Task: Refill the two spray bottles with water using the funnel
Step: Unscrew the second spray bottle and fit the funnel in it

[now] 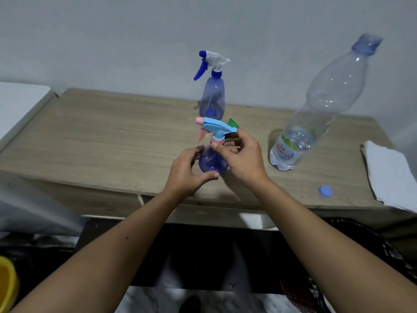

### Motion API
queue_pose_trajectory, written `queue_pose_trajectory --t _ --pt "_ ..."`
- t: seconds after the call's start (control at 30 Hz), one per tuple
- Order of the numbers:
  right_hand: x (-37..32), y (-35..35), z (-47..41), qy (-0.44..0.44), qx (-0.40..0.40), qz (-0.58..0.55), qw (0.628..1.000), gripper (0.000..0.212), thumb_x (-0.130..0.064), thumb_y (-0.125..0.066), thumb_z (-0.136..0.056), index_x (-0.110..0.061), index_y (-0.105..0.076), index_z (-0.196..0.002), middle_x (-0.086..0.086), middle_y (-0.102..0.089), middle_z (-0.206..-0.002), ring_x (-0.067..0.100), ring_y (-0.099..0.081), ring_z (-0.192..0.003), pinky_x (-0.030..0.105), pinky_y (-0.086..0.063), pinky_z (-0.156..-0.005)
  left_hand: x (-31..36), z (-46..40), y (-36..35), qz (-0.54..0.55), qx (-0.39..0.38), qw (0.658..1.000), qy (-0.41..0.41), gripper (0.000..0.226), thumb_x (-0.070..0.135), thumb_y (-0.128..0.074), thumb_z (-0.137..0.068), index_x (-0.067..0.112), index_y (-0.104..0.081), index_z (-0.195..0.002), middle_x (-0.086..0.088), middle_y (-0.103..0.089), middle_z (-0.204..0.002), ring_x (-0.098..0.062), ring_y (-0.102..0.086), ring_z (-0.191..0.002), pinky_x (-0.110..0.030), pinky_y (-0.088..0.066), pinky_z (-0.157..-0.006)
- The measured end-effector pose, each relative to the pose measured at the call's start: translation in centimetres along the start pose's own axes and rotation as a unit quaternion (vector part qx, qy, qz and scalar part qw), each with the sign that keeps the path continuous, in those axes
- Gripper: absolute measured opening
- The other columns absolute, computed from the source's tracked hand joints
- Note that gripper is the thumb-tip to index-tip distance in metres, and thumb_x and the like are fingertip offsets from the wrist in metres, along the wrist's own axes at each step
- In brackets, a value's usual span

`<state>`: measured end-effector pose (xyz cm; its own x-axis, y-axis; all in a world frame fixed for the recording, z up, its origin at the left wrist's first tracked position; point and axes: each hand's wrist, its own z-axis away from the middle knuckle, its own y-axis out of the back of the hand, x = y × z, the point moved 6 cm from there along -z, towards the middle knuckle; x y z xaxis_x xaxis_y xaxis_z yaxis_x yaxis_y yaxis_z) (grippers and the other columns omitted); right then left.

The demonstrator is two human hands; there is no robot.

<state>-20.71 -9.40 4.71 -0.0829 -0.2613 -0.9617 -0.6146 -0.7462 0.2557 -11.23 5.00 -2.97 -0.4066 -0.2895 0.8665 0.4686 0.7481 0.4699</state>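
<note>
The near spray bottle, the one with the pale blue and pink trigger head, stands on the wooden table close to its front edge, and I take it as my landmark. My left hand curls round its lower body from the left, steadying it. My right hand pinches the pink collar at its neck with thumb and fingers, so both hands are closed on this one bottle. I cannot tell from here whether the head is being screwed on or off.

Straight behind it stands the second spray bottle, with a white and dark blue head in place. I cannot read a water level in either bottle with any confidence. The green funnel peeks out just behind the near bottle, lying on the table and sitting in neither neck.

To the right stands the big water bottle, uncapped and mostly drained, with water only low down. Its blue cap lies on the table further right and nearer me, beside a white cloth.

My judgement: pouring looks over, and closing this head may be among the last steps.
</note>
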Motion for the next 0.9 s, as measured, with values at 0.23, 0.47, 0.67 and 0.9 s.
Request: queue_pose_trajectory --t 0.23,0.47,0.67,0.9 --pt "1.0 0.4 0.3 -0.008 0.014 -0.031 0.999 0.041 -0.009 -0.085 -0.087 -0.009 -0.068 -0.124 0.002 -0.074 -0.104 -0.008 -0.068 -0.08 0.012 -0.055 -0.07 -0.3 -0.3 -0.8 0.009 -0.004 1.0 -0.004 0.104 0.063 -0.096 -0.059 0.02 -0.06 -0.146 0.003 -0.069 -0.138 -0.011 -0.067 -0.125 -0.041 -0.057 -0.108" --pt "1.1 -0.2 -0.3 -0.028 0.044 -0.082 0.995 0.047 -0.008 -0.096 -0.072 -0.016 -0.067 -0.109 0.008 -0.078 -0.099 0.03 -0.078 -0.095 0.046 -0.066 -0.084 -0.7 -0.5 -0.9 0.002 0.002 1.0 -0.016 0.093 0.053 -0.1 -0.065 0.02 -0.061 -0.143 0.003 -0.072 -0.134 -0.009 -0.068 -0.123 -0.04 -0.057 -0.107" --pt "0.2 0.2 -0.8 -0.017 0.024 -0.051 0.998 0.036 -0.008 -0.089 -0.082 -0.004 -0.067 -0.109 0.0 -0.078 -0.093 0.005 -0.077 -0.082 0.017 -0.059 -0.07 -0.9 -0.7 -1.0 -0.004 0.0 1.0 -0.017 0.09 0.051 -0.098 -0.067 0.021 -0.061 -0.144 0.005 -0.07 -0.135 -0.009 -0.068 -0.122 -0.041 -0.059 -0.104" --pt "0.6 0.5 -1.3 -0.019 -0.027 -0.071 0.997 0.031 -0.003 -0.079 -0.091 -0.007 -0.068 -0.12 0.006 -0.077 -0.107 0.006 -0.077 -0.095 0.021 -0.059 -0.085 -0.8 -0.8 -1.0 -0.011 -0.001 1.0 -0.017 0.092 0.05 -0.098 -0.068 0.02 -0.06 -0.146 0.006 -0.069 -0.137 -0.007 -0.067 -0.123 -0.039 -0.058 -0.105"
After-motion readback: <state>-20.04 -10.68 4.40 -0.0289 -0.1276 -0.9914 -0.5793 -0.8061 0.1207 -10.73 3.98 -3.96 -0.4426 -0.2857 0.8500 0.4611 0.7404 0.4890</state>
